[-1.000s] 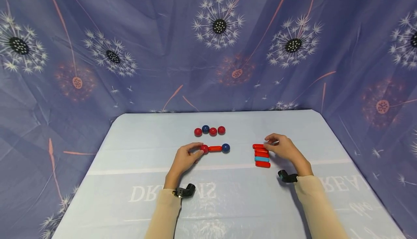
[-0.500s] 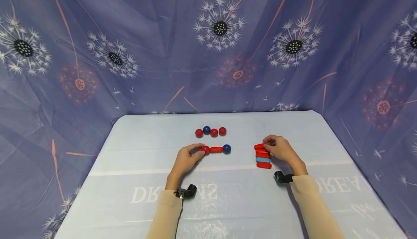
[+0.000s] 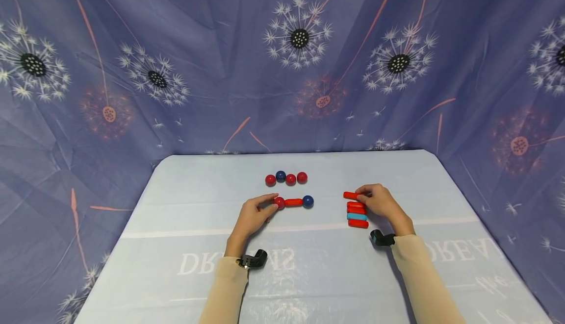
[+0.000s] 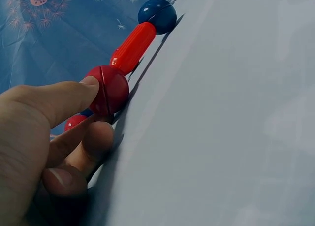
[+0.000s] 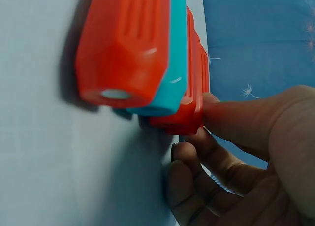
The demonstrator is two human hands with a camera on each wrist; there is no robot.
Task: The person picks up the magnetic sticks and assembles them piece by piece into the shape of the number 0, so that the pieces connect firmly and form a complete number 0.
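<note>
Left hand [image 3: 252, 216] pinching glossy red plastic ball [image 3: 278, 202]; right hand [image 3: 379, 201] pinching top red plastic rod [image 3: 351, 195].

Ball joined to short red plastic stick [image 3: 293, 202] and dark blue plastic ball [image 3: 308, 201], table [image 3: 185, 186] centre. Rod parted from rod stack [image 3: 356, 214] at 3 o'clock. Best lifted straight off, stack undisturbed, chain pinned. Four loose balls [image 3: 285, 178] at 12 o'clock.
</note>
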